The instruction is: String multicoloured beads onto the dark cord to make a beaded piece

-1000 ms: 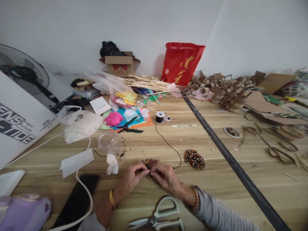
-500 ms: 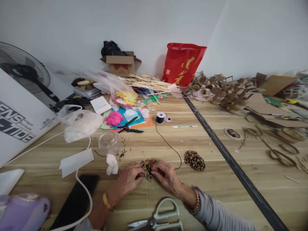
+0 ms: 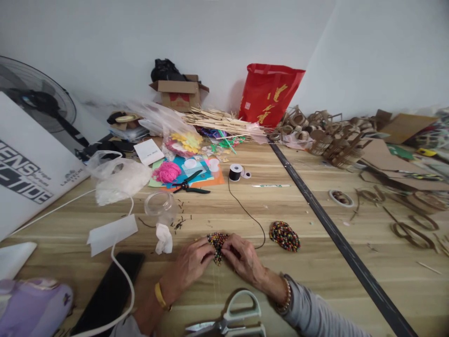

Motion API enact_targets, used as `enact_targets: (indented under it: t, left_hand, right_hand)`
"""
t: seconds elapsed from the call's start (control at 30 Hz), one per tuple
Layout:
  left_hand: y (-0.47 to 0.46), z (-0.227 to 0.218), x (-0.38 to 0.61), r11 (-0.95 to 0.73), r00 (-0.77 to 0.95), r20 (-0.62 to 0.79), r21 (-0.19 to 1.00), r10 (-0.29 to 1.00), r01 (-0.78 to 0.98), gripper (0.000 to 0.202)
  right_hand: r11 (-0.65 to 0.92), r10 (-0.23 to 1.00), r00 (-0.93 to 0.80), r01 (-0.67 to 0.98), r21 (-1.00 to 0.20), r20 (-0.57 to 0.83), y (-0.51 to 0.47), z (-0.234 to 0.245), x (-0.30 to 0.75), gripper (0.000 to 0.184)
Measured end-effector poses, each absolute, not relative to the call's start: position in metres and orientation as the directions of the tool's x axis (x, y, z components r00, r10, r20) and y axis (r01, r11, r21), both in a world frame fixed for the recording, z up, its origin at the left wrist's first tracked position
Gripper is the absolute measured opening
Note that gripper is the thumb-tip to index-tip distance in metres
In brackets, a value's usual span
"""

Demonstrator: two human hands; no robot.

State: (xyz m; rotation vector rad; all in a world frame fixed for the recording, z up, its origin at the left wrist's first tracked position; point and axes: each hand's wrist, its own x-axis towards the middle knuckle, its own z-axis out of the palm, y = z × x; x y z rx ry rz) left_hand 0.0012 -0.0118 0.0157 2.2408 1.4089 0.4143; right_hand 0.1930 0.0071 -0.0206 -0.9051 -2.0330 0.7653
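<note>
Beadwork [image 3: 218, 239]: seemingly fine fingertip work — next move calls for steadiness
Left hand [image 3: 192, 260]: at its left edge, grip unclear
Right hand [image 3: 243, 260]: pinching it (fingertips partly hidden)

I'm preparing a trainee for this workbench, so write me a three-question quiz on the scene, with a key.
1. Multiple choice: What lies between the left hand and the right hand? (a) pink yarn (b) multicoloured beadwork (c) a desk fan
2. True or false: The scissors lie nearer the person than the spool of black cord.
3. Fill in: A yellow bangle circles the person's ____ wrist.

Key: 1. b; 2. true; 3. left
</note>
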Motion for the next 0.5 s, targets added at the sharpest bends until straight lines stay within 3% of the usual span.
enact_targets:
  t: [0.23,0.33,0.5]
  left_hand:
    - [-0.0127,0.0115,0.0035,-0.406,0.454,0.018,0.479,0.891,0.778,0.01]
    - [-0.0132,0.0106,0.0042,-0.424,0.456,0.044,0.453,0.889,0.784,0.008]
    - [-0.0134,0.0124,0.0052,-0.433,0.464,0.051,0.46,0.885,0.775,0.009]
  right_hand:
    - [0.487,0.841,-0.407,0.284,-0.826,0.356,0.0069,-0.0205,0.1936,0.019]
    - [0.334,0.906,-0.343,0.218,-0.917,0.248,0.0083,-0.0183,0.193,0.019]
    - [0.055,0.953,-0.295,-0.031,-0.998,0.062,0.0141,-0.0137,0.1916,0.028]
